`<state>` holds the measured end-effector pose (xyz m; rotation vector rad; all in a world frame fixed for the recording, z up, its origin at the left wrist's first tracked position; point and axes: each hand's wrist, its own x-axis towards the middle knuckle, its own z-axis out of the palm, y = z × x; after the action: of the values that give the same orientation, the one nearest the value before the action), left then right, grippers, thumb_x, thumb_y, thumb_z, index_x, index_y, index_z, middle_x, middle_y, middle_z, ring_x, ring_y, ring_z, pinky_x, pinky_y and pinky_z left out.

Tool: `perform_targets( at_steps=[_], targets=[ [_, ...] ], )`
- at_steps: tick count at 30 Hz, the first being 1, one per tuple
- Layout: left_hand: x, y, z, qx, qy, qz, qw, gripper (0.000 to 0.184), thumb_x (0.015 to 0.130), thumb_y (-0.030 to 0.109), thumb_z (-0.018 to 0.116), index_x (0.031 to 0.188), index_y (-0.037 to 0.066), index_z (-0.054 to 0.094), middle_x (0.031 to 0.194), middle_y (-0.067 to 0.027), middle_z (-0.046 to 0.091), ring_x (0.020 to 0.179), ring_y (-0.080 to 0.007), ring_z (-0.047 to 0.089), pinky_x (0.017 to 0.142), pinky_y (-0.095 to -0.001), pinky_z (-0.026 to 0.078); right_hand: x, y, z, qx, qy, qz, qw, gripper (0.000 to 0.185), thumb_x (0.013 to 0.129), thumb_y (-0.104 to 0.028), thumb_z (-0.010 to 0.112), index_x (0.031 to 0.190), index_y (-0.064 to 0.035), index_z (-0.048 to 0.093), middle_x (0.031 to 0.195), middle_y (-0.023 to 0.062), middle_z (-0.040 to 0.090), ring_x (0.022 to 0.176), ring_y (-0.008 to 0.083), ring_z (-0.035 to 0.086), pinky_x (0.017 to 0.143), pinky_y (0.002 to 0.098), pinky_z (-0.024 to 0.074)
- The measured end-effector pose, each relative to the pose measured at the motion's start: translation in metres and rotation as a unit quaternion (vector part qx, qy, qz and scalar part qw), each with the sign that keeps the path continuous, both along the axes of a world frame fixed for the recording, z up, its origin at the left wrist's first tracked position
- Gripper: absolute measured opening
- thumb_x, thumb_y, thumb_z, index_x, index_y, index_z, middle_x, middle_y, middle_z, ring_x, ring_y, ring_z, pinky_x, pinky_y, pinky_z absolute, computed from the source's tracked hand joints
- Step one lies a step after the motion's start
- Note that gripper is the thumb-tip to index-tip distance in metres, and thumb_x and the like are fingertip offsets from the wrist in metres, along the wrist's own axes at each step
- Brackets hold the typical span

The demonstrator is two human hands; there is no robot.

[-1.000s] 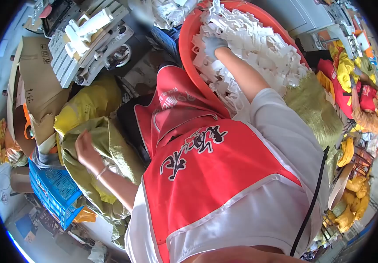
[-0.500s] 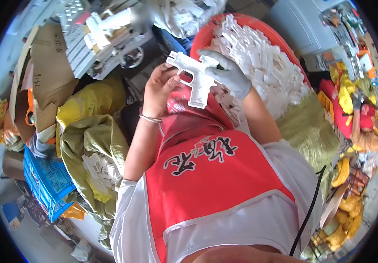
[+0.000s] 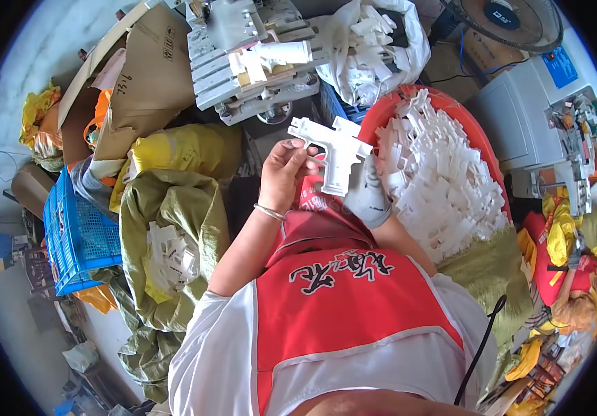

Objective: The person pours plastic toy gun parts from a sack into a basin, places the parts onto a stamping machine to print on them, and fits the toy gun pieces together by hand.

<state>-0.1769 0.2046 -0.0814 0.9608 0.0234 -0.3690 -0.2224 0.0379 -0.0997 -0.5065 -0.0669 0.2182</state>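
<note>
Both hands hold a white plastic toy pistol shell [image 3: 338, 154] in front of the red apron [image 3: 340, 291]. My left hand [image 3: 286, 173], bare with a bracelet at the wrist, pinches the shell near its barrel and trigger guard. My right hand [image 3: 370, 194], in a grey-white glove, is closed at the rear edge of the shell and its grip; some of its fingers are hidden. The shell's barrel points left and the grip points down. Beyond it, another white pistol-shaped part [image 3: 270, 57] rests on a slatted metal machine table [image 3: 218, 87].
A red tub [image 3: 496, 173] heaped with white plastic parts [image 3: 444, 180] stands to the right. A white bag [image 3: 419, 41] of parts sits behind. To the left are a green woven sack [image 3: 142, 215], a blue basket [image 3: 69, 229] and a cardboard box [image 3: 149, 69]. A fan [image 3: 503, 17] is at the upper right.
The view has shifted, so the surroundings sit further right and lower. My right hand has moved from over the shell's rear top to lower beside its grip. The left hand keeps its pinch.
</note>
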Motion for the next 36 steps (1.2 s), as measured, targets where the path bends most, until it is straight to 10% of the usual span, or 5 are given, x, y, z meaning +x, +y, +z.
perform_targets(
  at_steps=[5,14,19,25,36],
  targets=[
    [0.006,-0.007,0.025,0.104,-0.037,-0.016,0.994,0.008,0.090,0.004,0.053,0.097,0.002,0.055,0.087,-0.0067,0.065,0.069,-0.0125,0.062,0.063,-0.0229,0.051,-0.003,-0.007,0.004,0.036,0.014,-0.002,0.999,0.069,0.079,-0.057,0.057,0.126,-0.0092,0.044,0.105,0.0059,0.060,0.084,0.0220,0.062,0.075,0.0366,0.0497],
    [0.114,0.076,0.109,0.566,-0.498,0.206,0.624,0.026,0.079,0.010,0.066,0.103,0.001,0.060,0.091,-0.0099,0.065,0.080,-0.0196,0.063,0.068,-0.0292,0.051,0.015,-0.070,0.032,-0.140,-0.011,-0.103,0.985,0.048,0.090,-0.037,0.051,0.125,-0.0049,0.044,0.102,0.0098,0.059,0.088,0.0191,0.059,0.080,0.0336,0.0477],
    [0.145,0.084,0.111,0.596,-0.483,0.095,0.635,0.031,0.076,0.011,0.070,0.104,0.001,0.060,0.093,-0.0093,0.065,0.085,-0.0188,0.064,0.075,-0.0272,0.050,0.045,-0.072,0.058,-0.416,-0.111,-0.192,0.882,0.048,0.089,-0.013,0.054,0.132,-0.0020,0.036,0.119,0.0114,0.050,0.109,0.0157,0.049,0.093,0.0294,0.0411],
    [0.116,0.123,0.100,0.306,-0.386,0.263,0.829,0.021,0.081,0.000,0.064,0.100,-0.004,0.057,0.107,-0.0082,0.061,0.090,-0.0102,0.058,0.078,-0.0231,0.048,0.135,-0.024,0.120,-0.613,-0.381,-0.215,0.657,0.046,0.080,-0.013,0.064,0.123,-0.0033,0.049,0.121,0.0142,0.052,0.116,0.0249,0.048,0.099,0.0314,0.0349],
    [-0.025,0.255,0.009,0.441,-0.165,0.378,0.797,0.024,0.086,0.004,0.059,0.109,-0.004,0.057,0.100,-0.0065,0.061,0.089,-0.0098,0.056,0.079,-0.0219,0.045,0.211,0.014,0.135,-0.765,-0.531,-0.100,0.350,0.047,0.085,-0.019,0.052,0.131,-0.0175,0.046,0.131,0.0146,0.047,0.121,0.0328,0.043,0.103,0.0364,0.0320]
  ],
)
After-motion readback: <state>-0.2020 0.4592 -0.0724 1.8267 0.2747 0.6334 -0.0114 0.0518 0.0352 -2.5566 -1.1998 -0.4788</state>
